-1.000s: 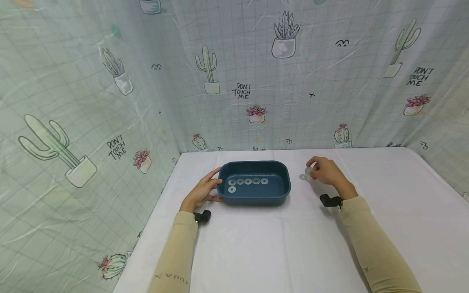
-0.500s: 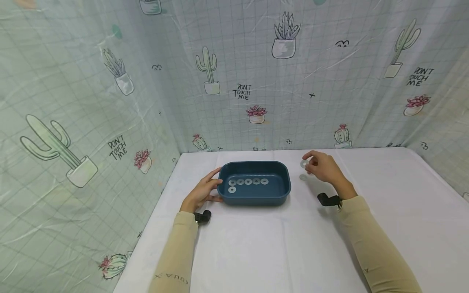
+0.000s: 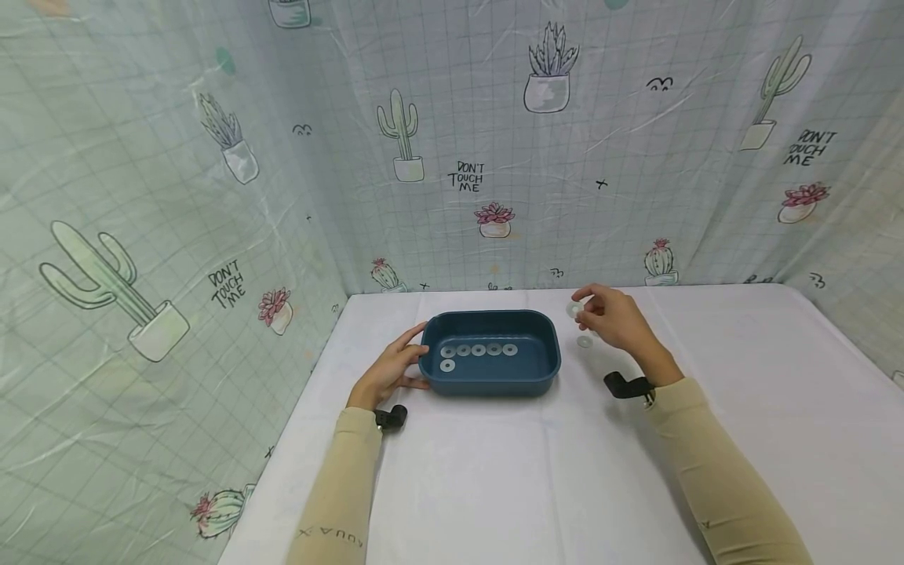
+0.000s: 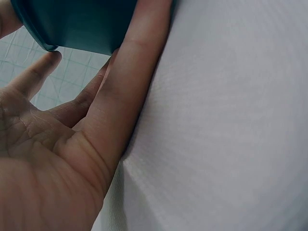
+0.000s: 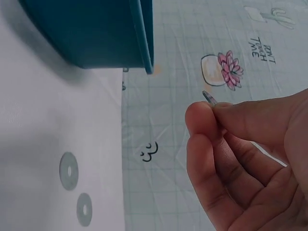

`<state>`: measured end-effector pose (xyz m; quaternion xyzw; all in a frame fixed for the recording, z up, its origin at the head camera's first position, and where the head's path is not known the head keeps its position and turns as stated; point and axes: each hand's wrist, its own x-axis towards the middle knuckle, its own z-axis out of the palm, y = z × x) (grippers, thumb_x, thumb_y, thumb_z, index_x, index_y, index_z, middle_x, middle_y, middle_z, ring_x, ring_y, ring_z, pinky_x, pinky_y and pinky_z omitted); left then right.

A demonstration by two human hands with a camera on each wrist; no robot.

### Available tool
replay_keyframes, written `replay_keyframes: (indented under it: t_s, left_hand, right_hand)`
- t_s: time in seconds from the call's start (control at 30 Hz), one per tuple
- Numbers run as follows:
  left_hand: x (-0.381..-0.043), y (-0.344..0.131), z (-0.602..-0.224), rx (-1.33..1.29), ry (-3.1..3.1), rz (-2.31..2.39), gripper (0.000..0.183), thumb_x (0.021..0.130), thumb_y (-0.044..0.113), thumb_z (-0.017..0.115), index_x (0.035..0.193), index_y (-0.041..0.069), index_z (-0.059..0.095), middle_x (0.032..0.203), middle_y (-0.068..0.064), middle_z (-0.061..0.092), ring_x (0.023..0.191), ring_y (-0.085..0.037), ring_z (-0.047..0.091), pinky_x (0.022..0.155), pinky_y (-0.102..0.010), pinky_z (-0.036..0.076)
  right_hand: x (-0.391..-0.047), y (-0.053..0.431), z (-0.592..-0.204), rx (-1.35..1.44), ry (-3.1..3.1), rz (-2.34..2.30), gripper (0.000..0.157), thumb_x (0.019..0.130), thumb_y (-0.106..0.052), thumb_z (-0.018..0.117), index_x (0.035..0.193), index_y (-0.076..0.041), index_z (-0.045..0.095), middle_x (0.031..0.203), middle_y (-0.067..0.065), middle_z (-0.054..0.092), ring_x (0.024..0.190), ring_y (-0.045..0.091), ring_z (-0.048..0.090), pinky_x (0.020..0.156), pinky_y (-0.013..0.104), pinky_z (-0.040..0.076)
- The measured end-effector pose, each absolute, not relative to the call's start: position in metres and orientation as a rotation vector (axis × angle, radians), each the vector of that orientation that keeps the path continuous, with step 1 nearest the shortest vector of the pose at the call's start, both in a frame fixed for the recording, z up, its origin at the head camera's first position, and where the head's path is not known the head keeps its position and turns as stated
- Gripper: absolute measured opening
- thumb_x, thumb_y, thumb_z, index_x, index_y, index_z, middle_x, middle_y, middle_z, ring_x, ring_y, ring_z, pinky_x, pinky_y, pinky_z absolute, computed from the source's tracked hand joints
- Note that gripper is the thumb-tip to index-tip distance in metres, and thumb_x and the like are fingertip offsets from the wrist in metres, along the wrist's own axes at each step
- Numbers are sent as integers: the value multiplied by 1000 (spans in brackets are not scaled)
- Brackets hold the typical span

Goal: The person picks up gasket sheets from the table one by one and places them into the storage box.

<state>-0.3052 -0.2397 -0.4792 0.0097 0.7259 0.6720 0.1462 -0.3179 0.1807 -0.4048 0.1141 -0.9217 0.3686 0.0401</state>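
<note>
A dark blue rectangular tray point(image 3: 494, 388) stands on the white table. In it lie several flat grey washers in a row, with a single washer point(image 3: 447, 366) in front of the row's left end. My left hand point(image 3: 387, 372) holds the tray's left end, thumb at the rim and fingers along the outside. To the right of the tray, my right hand point(image 3: 617, 318) pinches a washer point(image 3: 574, 309) between thumb and fingers above the table; the right wrist view shows it edge-on. On the table below lie a washer point(image 5: 69, 171) and another washer point(image 5: 84, 210).
A white cloth covers the table point(image 3: 473, 471). Behind and to the left hangs a pale green curtain point(image 3: 452, 102) printed with cacti, meeting the table's far edge. Each wrist carries a small black camera, such as the right wrist camera point(image 3: 627, 385).
My right hand has risen off the table and moved left toward the tray, carrying the pinched washer. The left hand and the tray have stayed in place.
</note>
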Motion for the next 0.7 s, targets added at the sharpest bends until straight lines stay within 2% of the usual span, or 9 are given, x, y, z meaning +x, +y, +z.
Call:
replay_keyframes:
  t_s: [0.23, 0.37, 0.7]
  left_hand:
    - [-306, -239, -480, -1, 2085, 1945, 56, 103, 22, 58, 152, 45, 44, 140, -18, 57, 133, -35, 58, 79, -57, 63]
    - [-307, -240, -480, -3, 2091, 1942, 56, 102, 22, 58, 152, 45, 44, 141, -18, 57, 134, -36, 57, 79, -57, 63]
    - [-307, -240, -480, -4, 2085, 1942, 56, 103, 21, 57, 152, 44, 43, 140, -19, 56, 132, -35, 58, 80, -57, 63]
  right_hand:
    - [-314, 168, -404, 377, -2792, 1165, 31, 99, -11, 65, 129, -8, 61, 90, 10, 73, 82, 21, 72, 67, 29, 52]
    - [-312, 161, -403, 409, -2771, 1184, 30, 99, -11, 66, 129, -8, 62, 89, 10, 73, 81, 21, 72, 65, 28, 55]
    - [-306, 144, -404, 477, -2730, 1231, 29, 97, -10, 67, 127, -9, 64, 88, 9, 72, 78, 20, 70, 61, 29, 50]
